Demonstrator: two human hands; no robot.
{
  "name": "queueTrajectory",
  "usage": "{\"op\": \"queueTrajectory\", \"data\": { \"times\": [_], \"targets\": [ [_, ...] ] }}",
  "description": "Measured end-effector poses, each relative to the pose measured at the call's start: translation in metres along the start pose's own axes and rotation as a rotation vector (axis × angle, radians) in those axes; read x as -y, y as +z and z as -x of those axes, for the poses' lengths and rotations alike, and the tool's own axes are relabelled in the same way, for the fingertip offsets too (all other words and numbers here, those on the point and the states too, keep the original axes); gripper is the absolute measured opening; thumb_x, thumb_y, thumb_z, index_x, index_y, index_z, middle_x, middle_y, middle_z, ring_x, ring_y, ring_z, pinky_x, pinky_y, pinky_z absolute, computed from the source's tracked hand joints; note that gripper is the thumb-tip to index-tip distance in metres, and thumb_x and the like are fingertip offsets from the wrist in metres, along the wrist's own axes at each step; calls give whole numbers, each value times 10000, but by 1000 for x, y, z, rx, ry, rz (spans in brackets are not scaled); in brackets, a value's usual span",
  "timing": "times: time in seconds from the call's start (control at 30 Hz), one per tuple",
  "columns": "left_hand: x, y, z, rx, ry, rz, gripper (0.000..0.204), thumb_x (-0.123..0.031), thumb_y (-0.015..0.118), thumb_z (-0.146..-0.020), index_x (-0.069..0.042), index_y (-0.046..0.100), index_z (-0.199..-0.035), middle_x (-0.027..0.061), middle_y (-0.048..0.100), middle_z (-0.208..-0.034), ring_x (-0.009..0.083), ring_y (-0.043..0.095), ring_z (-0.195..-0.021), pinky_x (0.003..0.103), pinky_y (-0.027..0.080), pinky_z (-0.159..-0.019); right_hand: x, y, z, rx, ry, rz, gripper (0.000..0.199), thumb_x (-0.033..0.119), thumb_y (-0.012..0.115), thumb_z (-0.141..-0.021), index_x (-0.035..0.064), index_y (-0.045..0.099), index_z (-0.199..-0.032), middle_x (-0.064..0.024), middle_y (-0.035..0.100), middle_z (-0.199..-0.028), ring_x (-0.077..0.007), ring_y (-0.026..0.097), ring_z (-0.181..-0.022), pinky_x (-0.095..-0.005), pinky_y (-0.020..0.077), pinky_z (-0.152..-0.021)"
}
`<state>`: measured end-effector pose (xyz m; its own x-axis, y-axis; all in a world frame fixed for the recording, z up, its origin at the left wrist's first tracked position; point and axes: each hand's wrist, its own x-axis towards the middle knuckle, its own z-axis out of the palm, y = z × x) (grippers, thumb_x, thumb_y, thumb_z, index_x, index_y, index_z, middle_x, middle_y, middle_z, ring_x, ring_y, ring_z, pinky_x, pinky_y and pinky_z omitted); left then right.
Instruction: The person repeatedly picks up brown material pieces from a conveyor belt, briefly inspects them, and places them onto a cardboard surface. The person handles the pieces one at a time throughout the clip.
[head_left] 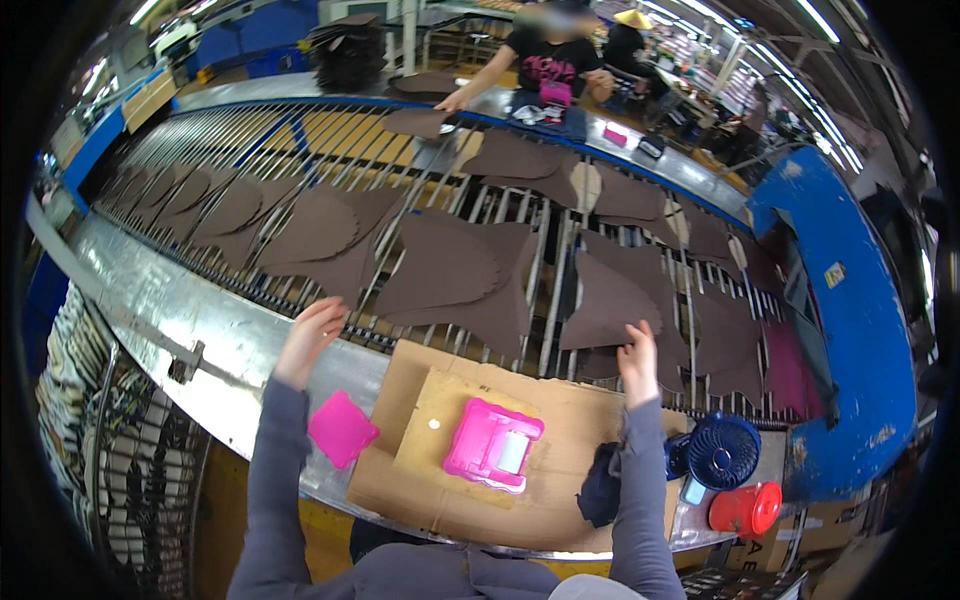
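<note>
Both my arms reach forward in grey sleeves over the near edge of a roller conveyor (540,285). My left hand (316,335) is at the conveyor's edge, its fingers stretched out and holding nothing that I can see. Nearest to it lies a dark brown cut fabric piece (440,265) with a curved, layered edge. My right hand (638,362) has its fingers loosely bent and apart at the lower corner of another brown cut piece (605,300). Whether the fingertips touch that piece or hover over it, I cannot tell.
On a cardboard sheet (390,490) before me sit a pink device (490,445) and dark cloth (600,490). A pink pad (343,428) lies left; a blue fan (724,452) and red container (745,510) stand right. Across the conveyor, a person (545,60) reaches toward a brown piece.
</note>
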<state>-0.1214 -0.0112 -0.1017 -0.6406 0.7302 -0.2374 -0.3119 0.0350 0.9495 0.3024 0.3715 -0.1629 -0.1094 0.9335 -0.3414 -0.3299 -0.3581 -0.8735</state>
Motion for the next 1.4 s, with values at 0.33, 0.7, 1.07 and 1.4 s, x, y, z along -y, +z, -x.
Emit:
{"op": "queueTrajectory", "data": {
  "times": [0.33, 0.7, 1.07, 1.4],
  "targets": [
    [72, 89, -229, 12, -102, -893, 847, -454, 704, -791, 81, 392, -1370, 271, 430, -1404, 357, 401, -1334, 388, 356, -1075, 81, -8, 219, 76, -649, 293, 490, 6, 547, -887, 8, 437, -1365, -98, 349, -1480, -243, 316, -1373, -408, 300, -1105],
    [83, 183, -183, -232, -29, -995, 854, -254, 869, -617, 4, 441, -1308, 218, 544, -1257, 330, 436, -1278, 400, 389, -1050, 52, -40, 246, -149, -655, 429, 407, 11, 562, -904, 12, 492, -1305, -98, 365, -1474, -228, 413, -1291, -376, 371, -1037],
    [61, 211, -207, -192, -301, -833, 579, -114, 723, -745, -57, 472, -1264, 182, 489, -1298, 308, 418, -1285, 401, 444, -1003, 27, -55, 259, -167, -542, 369, 441, 5, 538, -913, 12, 455, -1345, -117, 392, -1442, -250, 409, -1292, -363, 343, -1066],
    [86, 215, -195, -138, 61, -1168, 770, -249, 874, -632, -34, 430, -1224, 185, 547, -1223, 378, 430, -1243, 430, 410, -1008, 17, -65, 269, -223, -495, 378, 420, 34, 540, -918, 7, 464, -1330, -118, 404, -1421, -270, 410, -1283, -372, 346, -1058]
  ]
}}
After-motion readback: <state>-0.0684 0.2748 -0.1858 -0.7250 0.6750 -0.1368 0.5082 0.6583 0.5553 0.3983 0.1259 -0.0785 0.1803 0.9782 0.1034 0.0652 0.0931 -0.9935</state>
